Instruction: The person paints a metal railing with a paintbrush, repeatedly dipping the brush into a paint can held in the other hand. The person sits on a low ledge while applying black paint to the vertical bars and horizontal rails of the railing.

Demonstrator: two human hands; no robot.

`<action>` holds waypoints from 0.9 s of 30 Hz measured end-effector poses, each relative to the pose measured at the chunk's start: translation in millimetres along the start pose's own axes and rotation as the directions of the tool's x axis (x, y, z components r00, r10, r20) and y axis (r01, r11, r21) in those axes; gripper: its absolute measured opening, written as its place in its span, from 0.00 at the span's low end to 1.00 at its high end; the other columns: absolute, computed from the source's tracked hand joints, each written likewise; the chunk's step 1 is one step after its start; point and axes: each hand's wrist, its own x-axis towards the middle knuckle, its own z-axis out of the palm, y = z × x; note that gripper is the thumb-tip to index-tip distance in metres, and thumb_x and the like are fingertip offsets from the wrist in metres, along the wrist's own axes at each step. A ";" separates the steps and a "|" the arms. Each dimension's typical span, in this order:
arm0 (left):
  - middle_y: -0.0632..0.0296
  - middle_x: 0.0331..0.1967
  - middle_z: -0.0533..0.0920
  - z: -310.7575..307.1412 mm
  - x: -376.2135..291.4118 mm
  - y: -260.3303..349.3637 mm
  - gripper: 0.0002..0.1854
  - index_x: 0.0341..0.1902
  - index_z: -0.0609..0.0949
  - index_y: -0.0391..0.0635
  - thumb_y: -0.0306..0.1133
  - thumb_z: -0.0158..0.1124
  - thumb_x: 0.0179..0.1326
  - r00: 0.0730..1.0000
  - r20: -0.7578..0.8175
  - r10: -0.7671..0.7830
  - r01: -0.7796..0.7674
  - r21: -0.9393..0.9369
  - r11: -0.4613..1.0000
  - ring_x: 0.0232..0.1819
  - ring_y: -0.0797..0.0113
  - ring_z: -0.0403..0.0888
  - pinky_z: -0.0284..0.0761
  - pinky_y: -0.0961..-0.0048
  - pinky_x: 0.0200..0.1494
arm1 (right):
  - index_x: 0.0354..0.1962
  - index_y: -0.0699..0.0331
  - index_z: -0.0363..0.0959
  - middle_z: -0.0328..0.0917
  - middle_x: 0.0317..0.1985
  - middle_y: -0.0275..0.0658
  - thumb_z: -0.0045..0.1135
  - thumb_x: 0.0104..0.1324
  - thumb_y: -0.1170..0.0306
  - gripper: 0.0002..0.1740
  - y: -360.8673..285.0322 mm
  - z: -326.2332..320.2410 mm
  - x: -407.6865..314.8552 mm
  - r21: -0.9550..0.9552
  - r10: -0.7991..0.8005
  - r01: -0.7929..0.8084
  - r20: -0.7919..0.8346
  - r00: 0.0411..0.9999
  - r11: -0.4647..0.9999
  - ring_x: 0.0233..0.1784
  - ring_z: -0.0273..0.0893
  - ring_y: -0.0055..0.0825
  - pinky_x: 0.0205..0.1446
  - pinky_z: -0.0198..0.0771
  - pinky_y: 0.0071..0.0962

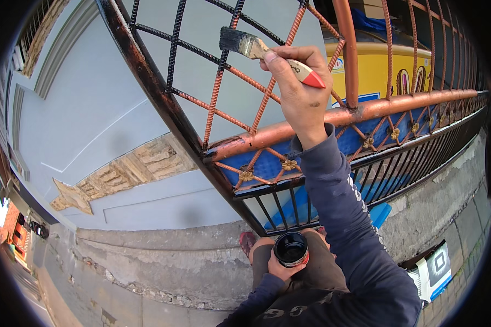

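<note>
In my right hand (298, 81) is a flat paintbrush (255, 47) with a pale wooden handle tipped red. Its black, paint-loaded bristles lie over a ribbed bar of the metal gate lattice (239, 73); whether they touch it I cannot tell. Bars at the upper left of the lattice are glossy black, while those lower and to the right are copper-coloured. Low in front of me, my left hand (284, 267) holds a small can of black paint (291, 248) upright by its side. The thick gate post (163, 94) left of the lattice is mostly black with brownish patches.
A copper-coloured rail (266, 137) crosses below the lattice, with black lower bars (286, 208) beneath. Behind the gate stands a yellow chest (376, 65). A pale wall (86, 102) with stone trim rises at left. Concrete ledge (163, 249) runs below; a printed bag (431, 272) lies at right.
</note>
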 end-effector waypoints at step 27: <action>0.51 0.62 0.82 1.6 1.5 2.7 0.58 0.69 0.70 0.38 0.47 0.93 0.34 0.999 -0.028 0.023 -0.023 0.015 1.000 0.64 0.56 0.82 0.78 0.61 0.67 | 0.32 0.66 0.75 0.83 0.31 0.40 0.70 0.60 0.76 0.09 -20.7 32.5 11.6 -0.445 -0.410 0.513 0.313 0.857 0.734 0.26 0.80 0.24 0.32 0.75 0.23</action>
